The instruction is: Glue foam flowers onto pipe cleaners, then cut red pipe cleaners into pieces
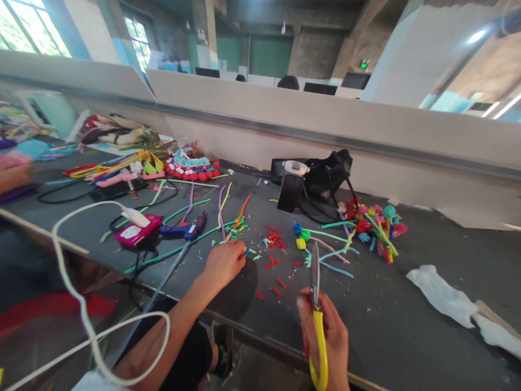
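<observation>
My right hand (328, 336) grips a pair of scissors (315, 277) by its yellow and red handles, the blades pointing up and away from me over the table. My left hand (226, 263) rests on the tabletop with its fingers curled together beside a small heap of green and yellow cut pipe cleaner pieces (236, 229); what its fingertips hold, if anything, is hidden. Red cut pieces (274, 239) lie scattered between my hands. Beyond the scissors are small pipe cleaner flowers (304, 234) with blue, green and yellow heads on thin stems.
A blue glue gun (185, 231) lies left of my left hand, near a pink power adapter (138, 232) with a white cable. A phone (290, 193) leans by a black bag (329, 174). Colourful flowers (378, 225) are bunched at right, near a white glove-like cloth (442, 296). Another person's hand (14, 176) shows far left.
</observation>
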Action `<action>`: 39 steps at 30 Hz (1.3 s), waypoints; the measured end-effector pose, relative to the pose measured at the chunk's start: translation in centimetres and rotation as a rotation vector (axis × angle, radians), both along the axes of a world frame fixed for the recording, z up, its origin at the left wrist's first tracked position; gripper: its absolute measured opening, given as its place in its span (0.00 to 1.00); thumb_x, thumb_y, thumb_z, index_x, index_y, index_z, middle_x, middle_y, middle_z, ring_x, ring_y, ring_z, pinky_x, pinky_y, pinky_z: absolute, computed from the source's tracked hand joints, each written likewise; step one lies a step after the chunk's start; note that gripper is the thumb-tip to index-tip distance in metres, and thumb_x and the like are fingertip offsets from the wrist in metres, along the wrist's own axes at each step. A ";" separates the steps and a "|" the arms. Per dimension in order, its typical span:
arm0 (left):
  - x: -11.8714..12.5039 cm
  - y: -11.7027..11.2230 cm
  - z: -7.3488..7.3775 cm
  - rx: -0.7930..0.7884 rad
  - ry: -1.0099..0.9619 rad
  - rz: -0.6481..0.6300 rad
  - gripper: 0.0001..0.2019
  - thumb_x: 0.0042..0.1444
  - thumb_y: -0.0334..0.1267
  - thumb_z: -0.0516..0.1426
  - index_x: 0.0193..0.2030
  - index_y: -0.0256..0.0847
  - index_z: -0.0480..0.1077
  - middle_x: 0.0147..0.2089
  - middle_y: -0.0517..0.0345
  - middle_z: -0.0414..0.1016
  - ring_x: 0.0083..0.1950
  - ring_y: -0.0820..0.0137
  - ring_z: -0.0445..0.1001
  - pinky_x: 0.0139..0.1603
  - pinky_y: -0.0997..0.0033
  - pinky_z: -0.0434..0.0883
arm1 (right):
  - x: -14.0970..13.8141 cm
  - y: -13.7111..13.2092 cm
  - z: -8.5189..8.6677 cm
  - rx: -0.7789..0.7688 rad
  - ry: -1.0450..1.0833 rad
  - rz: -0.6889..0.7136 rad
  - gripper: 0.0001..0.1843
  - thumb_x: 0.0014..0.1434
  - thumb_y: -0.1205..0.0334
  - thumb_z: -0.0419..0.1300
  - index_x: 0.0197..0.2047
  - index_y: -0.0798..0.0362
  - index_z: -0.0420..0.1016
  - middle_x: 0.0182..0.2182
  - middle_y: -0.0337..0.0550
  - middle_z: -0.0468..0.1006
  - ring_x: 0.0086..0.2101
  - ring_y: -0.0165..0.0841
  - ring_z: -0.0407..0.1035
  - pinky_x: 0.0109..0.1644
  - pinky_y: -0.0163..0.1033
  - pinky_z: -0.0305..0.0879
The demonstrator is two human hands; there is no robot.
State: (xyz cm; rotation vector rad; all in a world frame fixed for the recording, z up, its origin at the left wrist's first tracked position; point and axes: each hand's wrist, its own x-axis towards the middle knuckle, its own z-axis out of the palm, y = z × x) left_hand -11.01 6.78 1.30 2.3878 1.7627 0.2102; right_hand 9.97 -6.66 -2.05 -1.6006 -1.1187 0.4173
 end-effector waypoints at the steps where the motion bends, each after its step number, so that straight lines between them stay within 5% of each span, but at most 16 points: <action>1: 0.3 -0.1 0.2 0.020 -0.013 -0.021 0.07 0.58 0.31 0.52 0.35 0.41 0.72 0.38 0.55 0.75 0.38 0.67 0.73 0.33 0.71 0.60 | 0.1 0.0 -0.1 -0.019 0.013 0.024 0.22 0.55 0.42 0.62 0.38 0.53 0.79 0.16 0.35 0.69 0.18 0.30 0.65 0.20 0.31 0.60; 10: 4.8 1.7 -1.2 0.080 -0.131 -0.401 0.12 0.60 0.30 0.52 0.42 0.43 0.77 0.44 0.53 0.74 0.45 0.65 0.72 0.47 0.68 0.65 | 0.2 -0.1 -0.3 -0.050 0.050 0.041 0.23 0.54 0.41 0.62 0.39 0.53 0.80 0.17 0.36 0.71 0.19 0.31 0.66 0.20 0.31 0.59; 16: 5.0 2.1 -2.3 0.040 -0.158 -0.423 0.11 0.59 0.31 0.53 0.35 0.41 0.77 0.41 0.52 0.73 0.44 0.65 0.71 0.47 0.66 0.65 | 0.3 0.0 -0.1 -0.044 0.009 0.067 0.21 0.55 0.44 0.62 0.40 0.53 0.79 0.26 0.41 0.78 0.24 0.32 0.71 0.25 0.31 0.64; 25: 5.4 1.8 -1.6 -0.023 -0.396 -0.299 0.08 0.56 0.30 0.53 0.30 0.37 0.73 0.36 0.51 0.74 0.38 0.67 0.72 0.42 0.68 0.66 | 0.3 0.1 0.3 -0.018 -0.070 0.086 0.18 0.56 0.46 0.62 0.39 0.53 0.79 0.30 0.43 0.81 0.27 0.33 0.74 0.30 0.31 0.69; 28: 5.6 0.6 -0.2 -0.142 -0.688 -0.207 0.10 0.60 0.37 0.51 0.37 0.36 0.72 0.33 0.55 0.74 0.32 0.71 0.71 0.34 0.73 0.66 | 0.1 -0.1 -0.1 0.014 -0.124 0.080 0.17 0.56 0.47 0.61 0.40 0.53 0.78 0.29 0.42 0.80 0.25 0.32 0.73 0.30 0.31 0.69; 31: 5.9 -1.2 1.6 -0.494 -1.375 -0.093 0.10 0.55 0.41 0.58 0.35 0.36 0.71 0.28 0.59 0.71 0.25 0.77 0.65 0.30 0.74 0.63 | -0.4 -0.5 -0.4 0.059 -0.206 0.093 0.17 0.58 0.48 0.62 0.42 0.53 0.76 0.28 0.39 0.79 0.23 0.29 0.71 0.28 0.29 0.67; 33: 6.2 -2.3 2.6 -0.636 -1.653 -0.053 0.09 0.51 0.40 0.62 0.32 0.36 0.72 0.28 0.60 0.71 0.23 0.79 0.63 0.29 0.75 0.62 | -0.6 -0.7 -0.5 0.087 -0.288 0.098 0.17 0.58 0.49 0.62 0.43 0.53 0.75 0.28 0.40 0.79 0.23 0.28 0.71 0.27 0.28 0.66; 39: 7.2 -4.2 3.6 -0.700 -1.841 0.033 0.08 0.48 0.37 0.65 0.29 0.35 0.73 0.28 0.59 0.73 0.23 0.80 0.64 0.27 0.77 0.59 | -1.0 -0.7 -0.7 0.127 -0.483 -0.012 0.20 0.60 0.47 0.60 0.44 0.57 0.76 0.26 0.42 0.79 0.21 0.28 0.71 0.26 0.30 0.64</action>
